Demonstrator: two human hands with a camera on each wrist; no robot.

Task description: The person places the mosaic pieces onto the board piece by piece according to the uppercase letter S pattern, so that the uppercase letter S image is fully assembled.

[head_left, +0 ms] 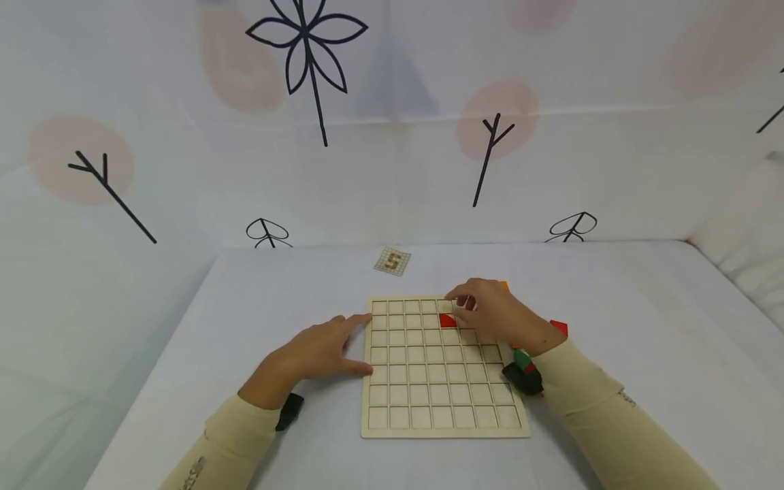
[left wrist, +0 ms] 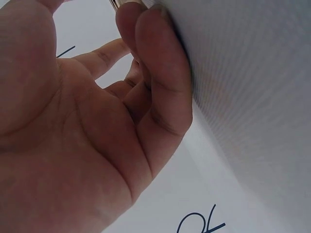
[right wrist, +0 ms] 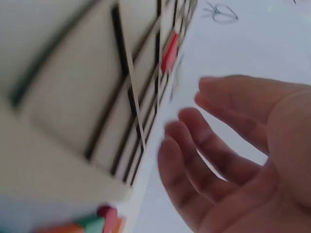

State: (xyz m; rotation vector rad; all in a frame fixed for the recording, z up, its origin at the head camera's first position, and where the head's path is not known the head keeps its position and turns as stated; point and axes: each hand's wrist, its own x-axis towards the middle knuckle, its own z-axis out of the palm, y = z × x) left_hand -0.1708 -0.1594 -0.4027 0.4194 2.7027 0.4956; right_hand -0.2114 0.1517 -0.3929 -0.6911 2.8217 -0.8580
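Observation:
A pale wooden grid board (head_left: 422,374) lies on the white table. My left hand (head_left: 321,347) is at its left edge, index fingertip and thumb spread apart and touching the rim. In the left wrist view the left hand's (left wrist: 112,97) other fingers are loosely bent by the cloth. A red piece (head_left: 447,320) with a curved edge sits in a cell near the board's top. Just right of it hovers my right hand (head_left: 493,309), over the board's upper right. The right wrist view shows the right hand's (right wrist: 228,160) fingers loosely bent, with nothing between them.
Beyond the board lies a small card (head_left: 393,260) with a gridded "S" pattern. Loose pieces lie right of the board, partly behind the right arm: orange (head_left: 504,286), red (head_left: 559,328) and green (head_left: 522,358). A patterned cloth (head_left: 392,184) hangs behind the table.

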